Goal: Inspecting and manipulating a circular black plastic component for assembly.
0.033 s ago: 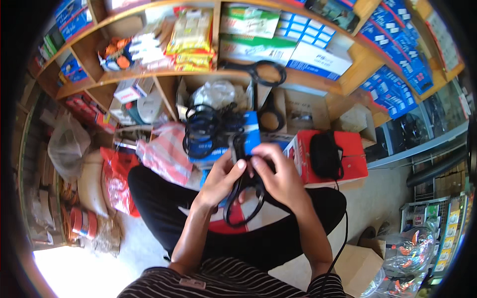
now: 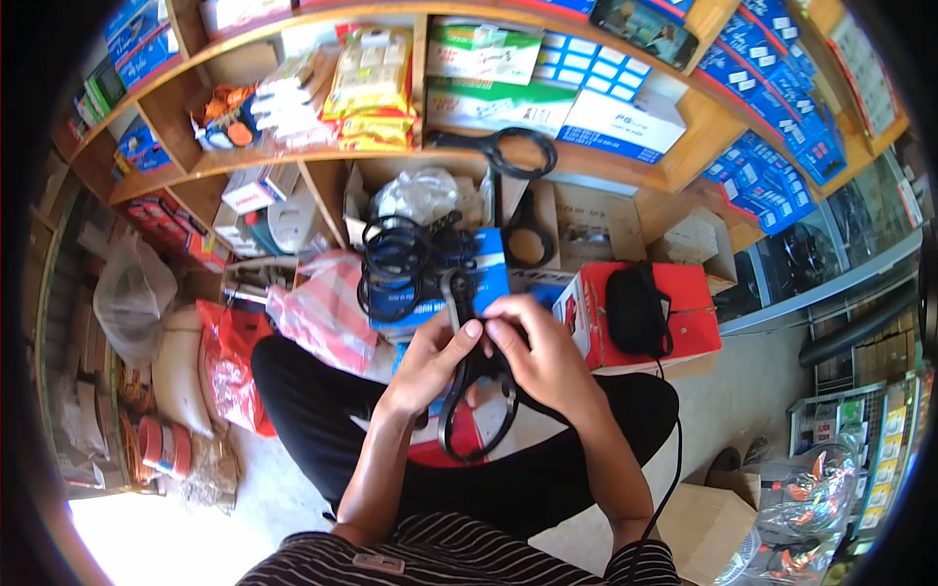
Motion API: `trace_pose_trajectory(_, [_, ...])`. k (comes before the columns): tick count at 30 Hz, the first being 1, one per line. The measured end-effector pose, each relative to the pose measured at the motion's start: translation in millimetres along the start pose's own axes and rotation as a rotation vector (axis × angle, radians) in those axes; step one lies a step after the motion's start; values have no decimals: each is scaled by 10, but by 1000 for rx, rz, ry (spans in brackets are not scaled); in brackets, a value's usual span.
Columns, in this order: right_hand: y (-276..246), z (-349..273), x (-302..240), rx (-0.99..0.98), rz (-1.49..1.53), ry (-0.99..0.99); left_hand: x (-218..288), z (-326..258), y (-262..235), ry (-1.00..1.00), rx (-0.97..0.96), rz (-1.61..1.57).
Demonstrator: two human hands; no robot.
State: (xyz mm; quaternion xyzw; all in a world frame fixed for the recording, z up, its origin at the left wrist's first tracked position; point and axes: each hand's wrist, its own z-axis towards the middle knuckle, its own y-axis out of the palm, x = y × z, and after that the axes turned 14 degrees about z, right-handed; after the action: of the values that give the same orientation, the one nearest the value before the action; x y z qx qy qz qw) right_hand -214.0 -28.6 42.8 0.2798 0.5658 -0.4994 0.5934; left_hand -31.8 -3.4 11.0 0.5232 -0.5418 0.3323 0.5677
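My left hand (image 2: 432,359) is closed around the joint end of a black ring-shaped tool (image 2: 448,430); its loop hangs below my hands over my lap. From the same grip a grey metal piece with a rounded dark head (image 2: 455,295) sticks up past my left thumb. My right hand (image 2: 543,352) is curled at the same joint, thumb and fingertips pinched close to my left thumb. What lies between the right fingertips is hidden. Just beyond are a coil of black cable (image 2: 396,256) and a blue box (image 2: 491,256).
Two similar black ring-shaped tools (image 2: 529,156) lie at the shelf edge and below it. A black pouch-like object (image 2: 637,311) sits on a red box (image 2: 692,314) to the right, its cord running past my knee. Plastic bags (image 2: 231,366) stand on the left; a cardboard box (image 2: 705,532) is lower right.
The ring-shaped tool has dropped slightly toward my lap. My right fingers have curled in tighter beside the left thumb, and the metal piece's head shows more clearly.
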Motion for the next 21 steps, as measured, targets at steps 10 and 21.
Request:
trace_pose_trajectory(10, [-73,2,-96,-110,-135,-152,85,12,-62,-75,18,64])
trace_pose_trajectory(21, [-23,34,-34,-3,-461,-394,136,-4,-11,16,156,117])
